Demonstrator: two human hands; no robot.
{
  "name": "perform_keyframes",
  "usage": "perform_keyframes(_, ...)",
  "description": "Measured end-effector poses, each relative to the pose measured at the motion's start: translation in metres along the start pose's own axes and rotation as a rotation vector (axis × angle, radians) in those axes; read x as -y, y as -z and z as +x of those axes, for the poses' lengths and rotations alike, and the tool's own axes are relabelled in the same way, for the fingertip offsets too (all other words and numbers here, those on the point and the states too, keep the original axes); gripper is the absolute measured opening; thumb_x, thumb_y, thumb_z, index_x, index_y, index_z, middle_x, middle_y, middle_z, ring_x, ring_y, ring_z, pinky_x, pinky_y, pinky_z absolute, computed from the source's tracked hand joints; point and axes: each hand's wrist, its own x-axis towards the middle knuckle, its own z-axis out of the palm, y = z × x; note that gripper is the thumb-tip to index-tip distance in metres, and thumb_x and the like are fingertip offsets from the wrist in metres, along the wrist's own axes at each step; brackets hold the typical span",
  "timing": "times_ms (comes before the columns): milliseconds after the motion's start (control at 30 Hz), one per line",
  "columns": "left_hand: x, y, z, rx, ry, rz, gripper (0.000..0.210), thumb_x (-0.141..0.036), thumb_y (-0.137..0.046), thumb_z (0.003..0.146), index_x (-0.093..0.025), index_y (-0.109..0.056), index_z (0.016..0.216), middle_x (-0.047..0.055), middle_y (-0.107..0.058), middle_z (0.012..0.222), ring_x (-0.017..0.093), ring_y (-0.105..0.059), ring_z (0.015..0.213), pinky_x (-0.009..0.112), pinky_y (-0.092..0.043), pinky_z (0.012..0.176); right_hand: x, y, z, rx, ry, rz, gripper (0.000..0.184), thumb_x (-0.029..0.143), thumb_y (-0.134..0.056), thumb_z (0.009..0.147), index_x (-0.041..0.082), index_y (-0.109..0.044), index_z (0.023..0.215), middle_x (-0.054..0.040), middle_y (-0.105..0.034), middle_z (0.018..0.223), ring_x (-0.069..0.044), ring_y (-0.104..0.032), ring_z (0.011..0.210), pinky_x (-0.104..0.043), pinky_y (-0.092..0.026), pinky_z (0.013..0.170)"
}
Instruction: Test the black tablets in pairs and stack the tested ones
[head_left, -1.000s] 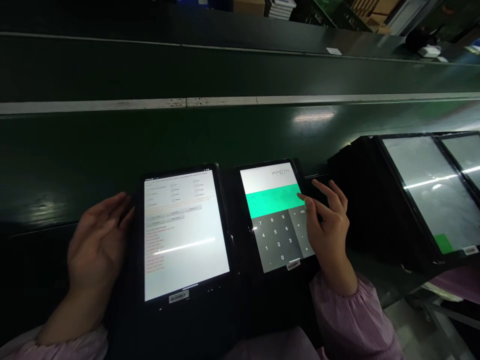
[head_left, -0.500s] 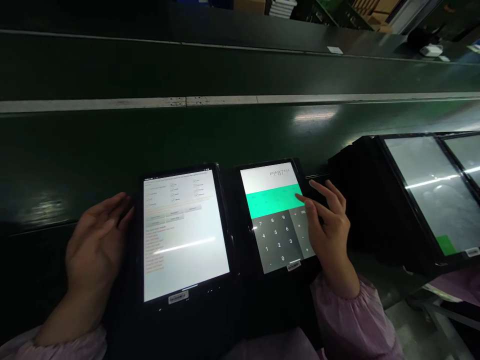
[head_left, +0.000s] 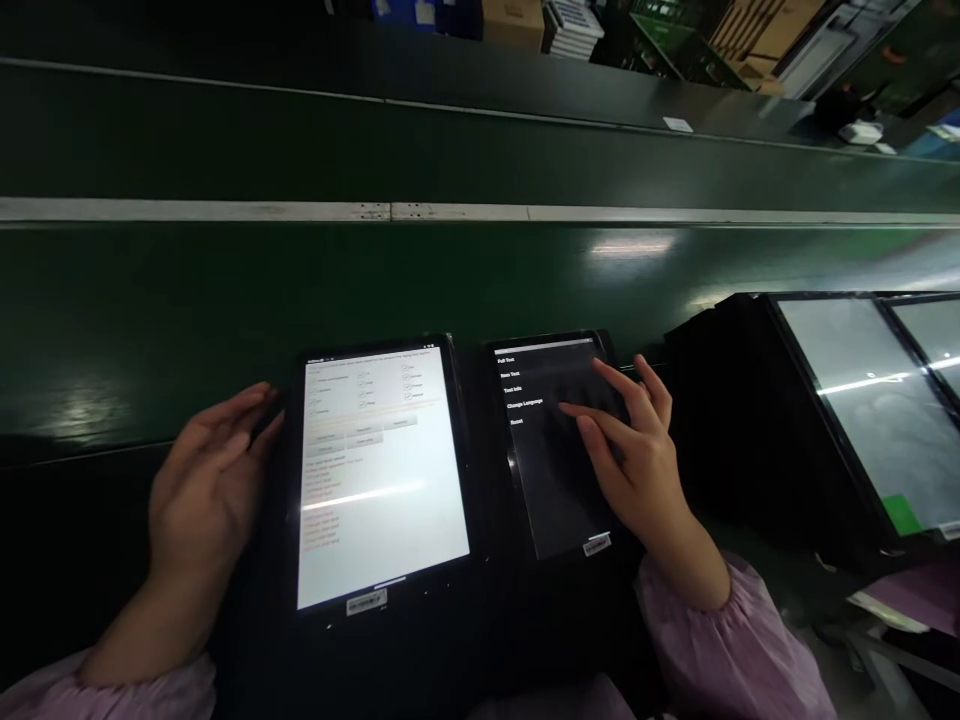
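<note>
Two tablets lie side by side in front of me. The left tablet (head_left: 390, 500) shows a white page with ticked boxes, grey buttons and red lines of text. Beside its left edge rests my left hand (head_left: 206, 480), fingers loosely bent and apart, holding nothing I can see. A dark menu with white entries such as "Change Language" and "Reset" fills the right tablet (head_left: 551, 490). Over that screen is my right hand (head_left: 637, 450), its fingers spread and the index fingertip close to the "Change Language" line; whether it touches the glass I cannot tell.
At the right stands a black stack of tablets (head_left: 840, 400) with blank screens and a green sticker. A pale metal strip (head_left: 300, 211) runs across the dark green bench (head_left: 187, 290). Farther back are a cardboard box (head_left: 512, 22), white boxes (head_left: 574, 28) and a green crate (head_left: 667, 45).
The right tablet's screen has switched from a calculator with a green band to a dark menu. My right hand has moved left over it. The view has shifted slightly.
</note>
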Motion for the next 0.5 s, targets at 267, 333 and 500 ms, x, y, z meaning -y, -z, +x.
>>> perform_keyframes(267,-0.006,-0.01,0.002,-0.058,0.039,-0.073,0.029,-0.025,-0.083,0.051,-0.026,-0.079,0.079,0.008,-0.077,0.114,0.041,-0.06,0.138,0.063,-0.04,0.128,0.003,-0.013,0.015,0.081,0.072,-0.055,0.036,0.032,-0.048,0.111,0.028,-0.079,0.128,-0.0098,-0.052,0.164,-0.045,-0.027,0.164,-0.076,-0.042,0.122)
perform_keyframes(333,-0.005,-0.01,0.002,-0.063,0.049,-0.088,0.028,-0.024,-0.083,0.049,-0.026,-0.078,0.077,0.008,-0.078,0.112,0.041,-0.06,0.137,0.064,-0.038,0.129,0.003,-0.013,0.014,0.062,0.078,-0.051,0.036,0.032,-0.047,0.112,0.027,-0.079,0.128,-0.0102,-0.053,0.164,-0.044,-0.026,0.164,-0.076,-0.04,0.124)
perform_keyframes(500,0.007,-0.001,0.006,-0.046,-0.003,-0.081,0.027,-0.025,-0.083,0.058,-0.026,-0.08,0.085,0.008,-0.079,0.118,0.039,-0.063,0.136,0.062,-0.041,0.127,0.0,-0.007,0.013,-0.007,0.022,-0.031,0.035,0.032,-0.048,0.111,0.03,-0.08,0.126,-0.0076,-0.056,0.161,-0.041,-0.031,0.163,-0.076,-0.033,0.127)
